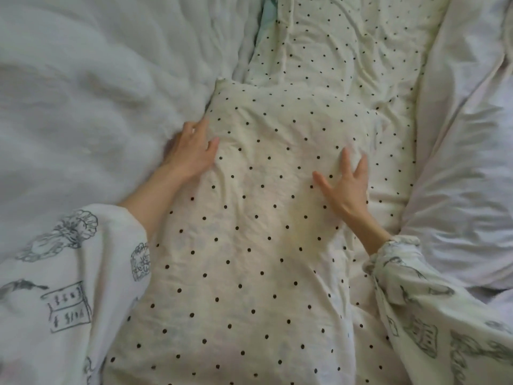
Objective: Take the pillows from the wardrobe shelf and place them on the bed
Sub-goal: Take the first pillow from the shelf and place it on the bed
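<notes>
Fingers (347,162) of both hands spread flat — dotted pillow (249,232) beneath.

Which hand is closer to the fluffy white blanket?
Left. The left hand presses the dotted pillow's edge right beside the white blanket; the right hand lies flat on the pillow, away from it.

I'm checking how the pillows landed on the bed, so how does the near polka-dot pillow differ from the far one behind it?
The near pillow lies under both hands, left hand at its edge, right hand flat on top; the far pillow is untouched. The near pillow's far end overlaps the far pillow. The near pillow shows far more of its surface. Both are cream with black dots and lie between white duvet folds.
</notes>
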